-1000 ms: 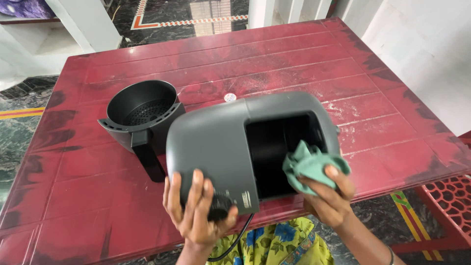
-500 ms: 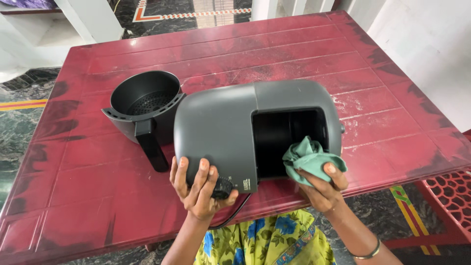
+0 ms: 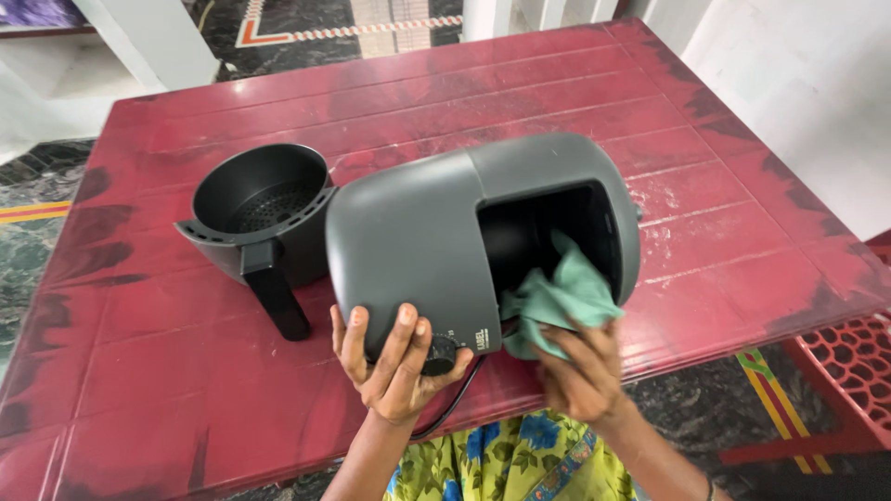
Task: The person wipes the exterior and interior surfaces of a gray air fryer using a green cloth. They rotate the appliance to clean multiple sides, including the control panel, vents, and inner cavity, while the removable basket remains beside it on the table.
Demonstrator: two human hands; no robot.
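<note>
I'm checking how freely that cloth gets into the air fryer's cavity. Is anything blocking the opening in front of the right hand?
Nothing visible blocks it. The basket stands apart on the table, and the right hand presses the green cloth into the air fryer.

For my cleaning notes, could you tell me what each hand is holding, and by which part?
The left hand steadies the grey air fryer body by its near end, beside the dial. The right hand holds a bunched green cloth at the cavity's opening.

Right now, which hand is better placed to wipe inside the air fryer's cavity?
Probably the right hand: it grips the green cloth at the air fryer opening. The left hand is steadying the body.
</note>
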